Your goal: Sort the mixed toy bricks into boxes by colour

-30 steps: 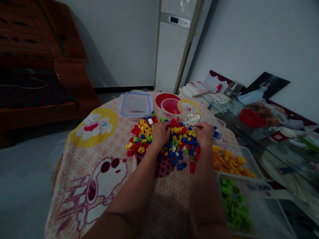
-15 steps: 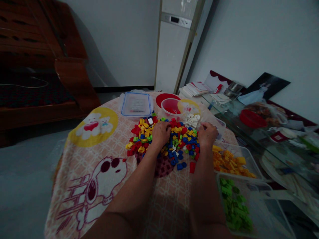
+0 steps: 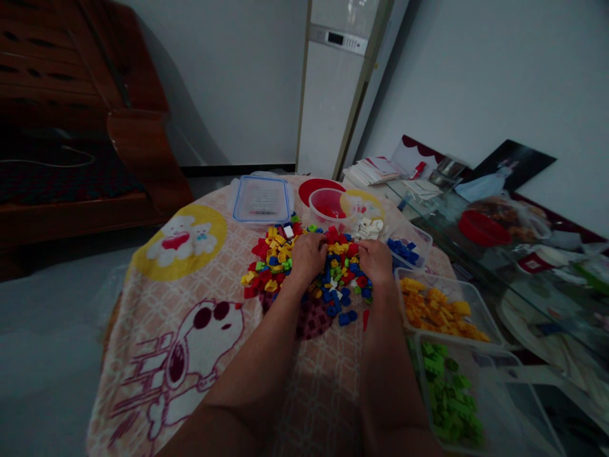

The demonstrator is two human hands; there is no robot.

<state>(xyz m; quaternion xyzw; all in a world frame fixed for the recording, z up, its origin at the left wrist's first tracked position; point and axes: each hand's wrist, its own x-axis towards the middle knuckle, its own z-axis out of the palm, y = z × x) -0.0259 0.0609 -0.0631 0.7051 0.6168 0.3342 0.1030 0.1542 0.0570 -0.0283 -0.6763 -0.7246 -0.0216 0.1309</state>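
L hand (image 3: 309, 255) curled over mixed brick pile (image 3: 335, 273) on clothed table (image 3: 328, 381); R hand (image 3: 375, 259) bent at pile's R edge; can't tell whether either grips a brick. Yellow-brick tub (image 3: 483, 306) & green-brick tub (image 3: 497, 400), one colour each, adj. R forearm (image 3: 387, 355), prob. for short reach.

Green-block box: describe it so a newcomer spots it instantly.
On the cloth-covered table, find the mixed block pile, then go right and nearer the wearer, past the right forearm. The clear green-block box is in the picture's lower right. Unlike the neighbouring box just beyond, with its yellow-orange blocks, the blocks visible in this one are green.
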